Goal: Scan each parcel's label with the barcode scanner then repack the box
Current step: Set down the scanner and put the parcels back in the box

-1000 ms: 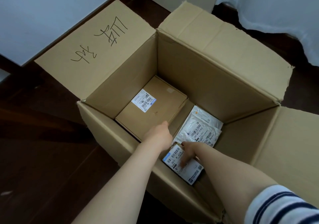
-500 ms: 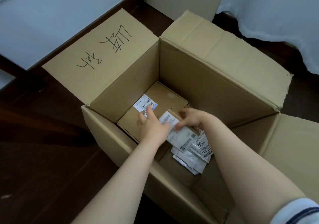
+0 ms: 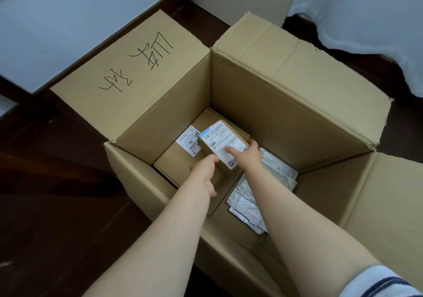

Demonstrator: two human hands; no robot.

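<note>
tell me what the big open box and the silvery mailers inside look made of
Big open box: matte brown corrugated cardboard, judging by its creased flaps and thick raw edges. Silvery mailers: probably thin plastic film, perhaps padded; they look glossy, grey-white and crinkled.

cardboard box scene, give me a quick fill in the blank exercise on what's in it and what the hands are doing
1. Both hands, left and right, hold one small labelled parcel inside the big ____ box.
2. That parcel is held above a flat ____ box carrying a white label.
3. The padded mailers lie under the person's ____ forearm.
4. The flap with handwriting is folded ____.

Missing words: cardboard; brown; right; open
</note>
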